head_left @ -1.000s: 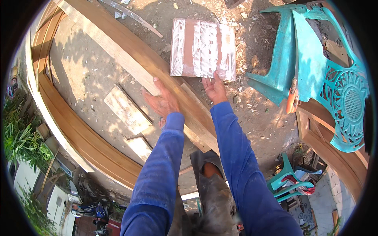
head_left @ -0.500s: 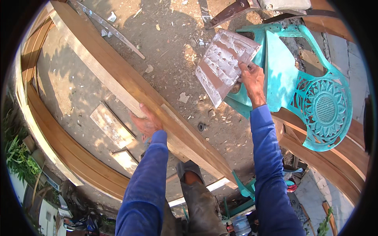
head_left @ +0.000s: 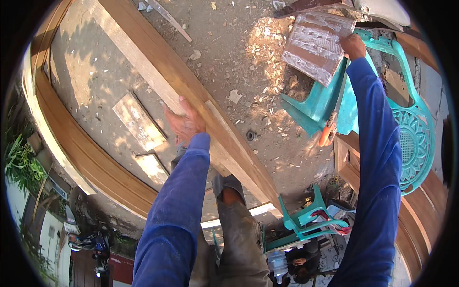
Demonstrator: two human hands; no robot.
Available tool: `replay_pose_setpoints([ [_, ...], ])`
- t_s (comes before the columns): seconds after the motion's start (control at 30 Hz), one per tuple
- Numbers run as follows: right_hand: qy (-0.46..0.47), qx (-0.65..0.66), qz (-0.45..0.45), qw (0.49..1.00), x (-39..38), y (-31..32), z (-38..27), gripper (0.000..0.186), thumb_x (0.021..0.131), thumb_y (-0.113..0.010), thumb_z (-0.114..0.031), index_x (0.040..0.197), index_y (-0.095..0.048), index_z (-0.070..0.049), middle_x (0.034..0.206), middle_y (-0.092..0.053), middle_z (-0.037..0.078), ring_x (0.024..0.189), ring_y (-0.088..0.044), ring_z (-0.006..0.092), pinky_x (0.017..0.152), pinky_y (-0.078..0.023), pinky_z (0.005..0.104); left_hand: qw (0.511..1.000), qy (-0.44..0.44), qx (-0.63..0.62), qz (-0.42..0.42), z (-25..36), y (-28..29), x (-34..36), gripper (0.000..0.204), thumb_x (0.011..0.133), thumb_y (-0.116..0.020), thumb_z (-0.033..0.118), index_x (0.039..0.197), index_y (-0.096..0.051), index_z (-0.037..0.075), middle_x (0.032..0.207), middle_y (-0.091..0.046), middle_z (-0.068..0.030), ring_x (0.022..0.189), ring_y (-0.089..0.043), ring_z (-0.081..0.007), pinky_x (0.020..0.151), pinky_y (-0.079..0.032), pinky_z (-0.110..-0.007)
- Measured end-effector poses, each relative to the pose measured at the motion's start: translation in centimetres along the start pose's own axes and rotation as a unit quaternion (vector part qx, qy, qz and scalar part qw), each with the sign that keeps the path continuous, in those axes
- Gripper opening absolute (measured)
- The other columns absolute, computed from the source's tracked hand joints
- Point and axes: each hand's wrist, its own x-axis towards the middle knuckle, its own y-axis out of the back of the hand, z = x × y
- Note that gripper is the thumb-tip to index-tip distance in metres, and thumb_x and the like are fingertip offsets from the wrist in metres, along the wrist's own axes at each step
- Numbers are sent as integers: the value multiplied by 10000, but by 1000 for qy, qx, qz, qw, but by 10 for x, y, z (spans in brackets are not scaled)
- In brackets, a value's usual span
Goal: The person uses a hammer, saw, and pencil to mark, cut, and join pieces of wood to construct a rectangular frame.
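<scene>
My left hand (head_left: 185,120) grips the near-left edge of a long, thick wooden beam (head_left: 158,62), thumb on the side and some fingers hidden. The beam slants from upper left to my legs. My right hand (head_left: 354,47) is closed on the right edge of a flat brown rectangular panel (head_left: 315,45) with whitish ridged streaks. Below that hand is a teal plastic chair (head_left: 318,100) with a flower-patterned back, partly hidden by my right arm. A handsaw with an orange handle (head_left: 329,130) rests against the chair, its blade running upward.
A curved wooden frame (head_left: 91,148) lies at the left. Two short boards (head_left: 138,119) lie on the dirt inside it. Wood chips and a small dark ring (head_left: 250,135) are on the ground. More teal chairs (head_left: 311,215) and a clear water jug (head_left: 277,264) stand near my legs.
My right hand has moved up and to the right with the panel. The handsaw now shows beside the chair. My left hand stays on the beam; the view has shifted a little.
</scene>
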Motion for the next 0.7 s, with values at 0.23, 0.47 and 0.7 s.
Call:
replay_pose_setpoints([
  [0.23,55,-139,161,976,-53,-6,11,534,877,-635,-399,1289,-638,-60,1308,-586,202,1159,-642,389,972,-519,461,1000,26,-11,-6,11,-3,-5,813,954,-580,527,1430,-447,-118,1426,-507,-332,1347,-483,-449,1152,-362,-480],
  [0.47,224,231,18,947,-275,-25,-80,544,939,-688,-471,1317,-649,-81,1132,-633,167,917,-642,230,828,-533,409,1000,14,-4,20,-4,0,2,757,959,-609,470,1404,-473,-127,1391,-536,-333,1314,-510,-451,1132,-383,-481],
  [0.7,114,359,-132,917,-492,-147,-142,502,932,-663,-461,1235,-662,-60,1174,-653,185,1113,-618,361,961,-484,471,997,53,-40,-30,3,-2,0,743,953,-619,457,1398,-485,-123,1371,-551,-336,1293,-528,-453,1116,-402,-468],
])
